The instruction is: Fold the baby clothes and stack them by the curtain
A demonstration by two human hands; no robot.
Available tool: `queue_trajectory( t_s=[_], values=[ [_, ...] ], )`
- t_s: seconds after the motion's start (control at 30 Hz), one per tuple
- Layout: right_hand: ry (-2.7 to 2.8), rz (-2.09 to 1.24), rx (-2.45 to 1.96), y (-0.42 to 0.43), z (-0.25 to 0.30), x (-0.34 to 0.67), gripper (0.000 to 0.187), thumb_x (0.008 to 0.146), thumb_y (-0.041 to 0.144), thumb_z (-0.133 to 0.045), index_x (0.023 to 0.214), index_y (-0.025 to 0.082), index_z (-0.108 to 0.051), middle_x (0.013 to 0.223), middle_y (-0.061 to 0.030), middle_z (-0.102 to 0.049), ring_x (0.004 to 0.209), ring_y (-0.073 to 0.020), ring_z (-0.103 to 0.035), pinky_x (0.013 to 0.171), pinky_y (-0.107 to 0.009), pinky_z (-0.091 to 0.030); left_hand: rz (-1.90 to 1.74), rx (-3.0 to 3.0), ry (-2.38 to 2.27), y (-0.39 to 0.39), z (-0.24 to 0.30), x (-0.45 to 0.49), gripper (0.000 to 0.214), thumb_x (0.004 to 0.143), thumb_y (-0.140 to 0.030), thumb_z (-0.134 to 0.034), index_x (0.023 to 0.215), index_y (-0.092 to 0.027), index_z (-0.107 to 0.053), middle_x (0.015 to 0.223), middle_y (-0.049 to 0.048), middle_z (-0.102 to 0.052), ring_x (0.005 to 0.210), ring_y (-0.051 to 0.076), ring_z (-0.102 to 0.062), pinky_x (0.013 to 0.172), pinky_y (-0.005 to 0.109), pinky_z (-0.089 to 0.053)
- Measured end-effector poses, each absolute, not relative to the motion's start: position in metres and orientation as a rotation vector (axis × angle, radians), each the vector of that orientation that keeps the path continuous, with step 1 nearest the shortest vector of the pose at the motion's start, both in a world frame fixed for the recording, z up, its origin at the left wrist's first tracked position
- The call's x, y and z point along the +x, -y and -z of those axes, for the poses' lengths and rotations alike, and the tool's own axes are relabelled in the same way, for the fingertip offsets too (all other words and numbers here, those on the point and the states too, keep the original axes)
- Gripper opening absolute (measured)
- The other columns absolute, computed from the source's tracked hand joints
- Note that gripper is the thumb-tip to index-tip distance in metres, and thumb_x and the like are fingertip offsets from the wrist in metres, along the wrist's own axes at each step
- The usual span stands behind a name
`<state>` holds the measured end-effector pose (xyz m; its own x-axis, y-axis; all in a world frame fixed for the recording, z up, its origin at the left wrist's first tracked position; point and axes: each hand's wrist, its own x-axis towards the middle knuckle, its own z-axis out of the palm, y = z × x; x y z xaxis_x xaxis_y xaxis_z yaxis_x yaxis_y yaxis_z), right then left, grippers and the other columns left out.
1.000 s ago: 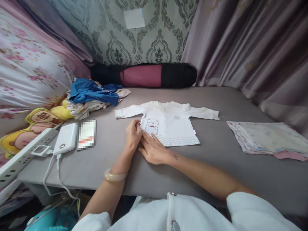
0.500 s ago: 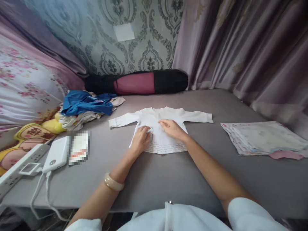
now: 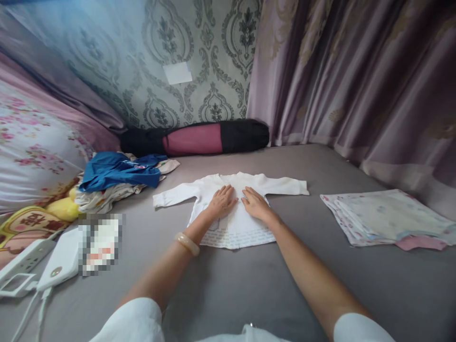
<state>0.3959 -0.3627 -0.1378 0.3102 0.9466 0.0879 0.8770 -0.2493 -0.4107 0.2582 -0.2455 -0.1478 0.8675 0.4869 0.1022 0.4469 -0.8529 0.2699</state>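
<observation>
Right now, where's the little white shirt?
In the head view, the white shirt lies centrally under both hands, between the blue garment, left, and folded clothes, right.

The shirt (image 3: 245, 222) is soft, matt cloth on a smooth, dull fabric sheet (image 3: 231, 289), while the curtain (image 3: 320, 95) has a satiny sheen, the power bank (image 3: 66, 256) looks smooth plastic, and the bangle (image 3: 187, 243) looks polished.

Light: soft, moderate; bluish haze on wallpaper (image 3: 107, 50), upper left. Curtain (image 3: 356, 80): dim, darkest at upper right. White shirt (image 3: 245, 225): bright, folds faint. Grey surface (image 3: 249, 289): diffuse shadow beside left forearm (image 3: 155, 278). Pixelated block (image 3: 102, 244), left. Edges: wide-angle stretching.
</observation>
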Motion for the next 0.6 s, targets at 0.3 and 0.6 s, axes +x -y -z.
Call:
queue_trajectory(
  t_s=[0.3,0.6],
  values=[
    [1.597,-0.231,-2.202,0.368,0.138,0.391,0.046,0.095,0.021,-0.040,0.138,0.007,-0.049,0.151,-0.0177,-0.039,0.143,-0.0247,-0.029,0.116,-0.042,-0.027,-0.319,2.735,-1.126,0.188,0.152,0.266,0.052,0.099,-0.041,-0.030,0.140,-0.012,-0.040,0.152,0.0191,-0.037,0.143,0.030,-0.030,0.115,0.048,-0.024],
    [1.344,-0.328,-2.069,0.363,0.129,0.407,0.038,0.092,0.020,-0.045,0.125,0.014,-0.062,0.134,-0.0120,-0.060,0.125,-0.0197,-0.053,0.108,-0.033,-0.038,-0.237,2.706,-1.191,0.181,0.149,0.268,0.049,0.097,-0.039,-0.031,0.136,-0.013,-0.044,0.150,0.0203,-0.040,0.141,0.031,-0.033,0.113,0.053,-0.024]
  ],
)
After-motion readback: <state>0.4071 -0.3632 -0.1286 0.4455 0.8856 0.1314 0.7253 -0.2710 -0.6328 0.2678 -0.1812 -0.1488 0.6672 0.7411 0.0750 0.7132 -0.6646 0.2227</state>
